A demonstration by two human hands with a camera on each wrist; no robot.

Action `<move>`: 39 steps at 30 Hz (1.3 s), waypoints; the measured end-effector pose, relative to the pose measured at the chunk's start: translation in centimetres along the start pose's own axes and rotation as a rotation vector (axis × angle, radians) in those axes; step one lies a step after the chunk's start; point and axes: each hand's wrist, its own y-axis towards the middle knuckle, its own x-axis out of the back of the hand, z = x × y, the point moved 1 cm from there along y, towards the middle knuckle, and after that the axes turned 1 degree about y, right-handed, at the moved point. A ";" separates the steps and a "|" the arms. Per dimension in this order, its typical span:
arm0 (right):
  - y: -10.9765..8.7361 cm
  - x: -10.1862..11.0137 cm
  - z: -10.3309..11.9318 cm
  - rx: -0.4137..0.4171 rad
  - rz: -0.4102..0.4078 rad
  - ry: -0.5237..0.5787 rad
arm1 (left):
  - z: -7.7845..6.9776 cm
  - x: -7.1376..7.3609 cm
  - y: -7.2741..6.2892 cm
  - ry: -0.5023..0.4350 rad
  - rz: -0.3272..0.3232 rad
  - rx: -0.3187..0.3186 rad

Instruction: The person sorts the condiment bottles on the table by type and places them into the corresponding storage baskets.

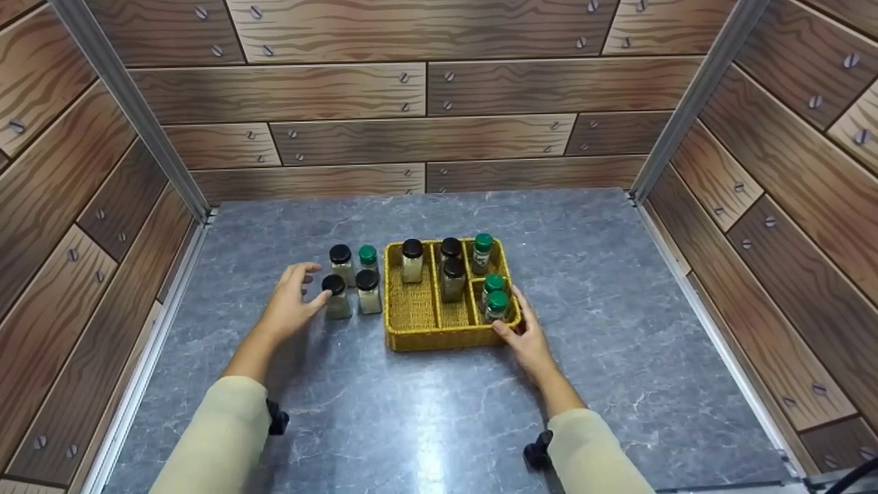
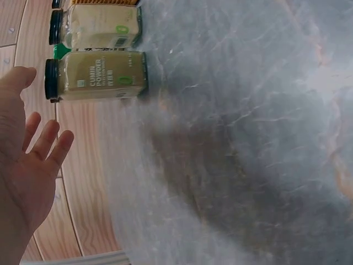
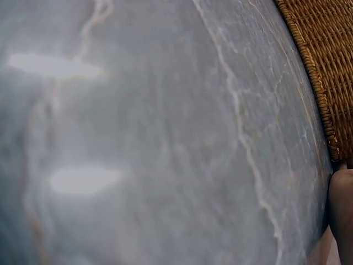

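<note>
My left hand (image 1: 287, 307) is beside a black-lidded cumin powder jar (image 1: 337, 303), its thumb close to the lid and its fingers spread. In the left wrist view the cumin label shows, with a gap between hand (image 2: 27, 171) and jar (image 2: 105, 76). At the right front corner of a yellow woven basket (image 1: 439, 340), my right hand (image 1: 531, 346) grips the rim, thumb in front and fingers along the side. The basket's left compartment holds a black-lidded jar (image 1: 411, 262), the middle one two more. Green-lidded bottles (image 1: 482, 254) stand in both right compartments.
Behind and beside the cumin jar stand two black-lidded jars (image 1: 368, 293) and a green-lidded bottle (image 1: 368, 256), left of the basket. The grey marbled tabletop (image 1: 617, 329) is enclosed by wood-patterned walls (image 1: 425, 137) at the back and both sides.
</note>
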 end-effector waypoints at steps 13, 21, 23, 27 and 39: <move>0.0 0.2 0.0 -0.007 0.002 -0.023 | -0.2 0.0 0.7 0.039 0.068 0.028; 0.0 0.2 -0.1 0.007 -0.013 -0.031 | -0.3 -1.3 1.3 -0.074 0.043 0.060; 0.0 0.1 -0.2 0.014 -0.012 -0.033 | -0.4 -1.6 1.4 -0.079 0.040 0.068; 0.1 0.1 -0.5 0.021 -0.012 -0.041 | -0.4 -2.1 1.6 -0.069 0.044 0.085; 0.1 0.0 -0.1 0.001 0.011 -0.002 | -0.1 -2.0 1.8 -0.042 0.054 0.093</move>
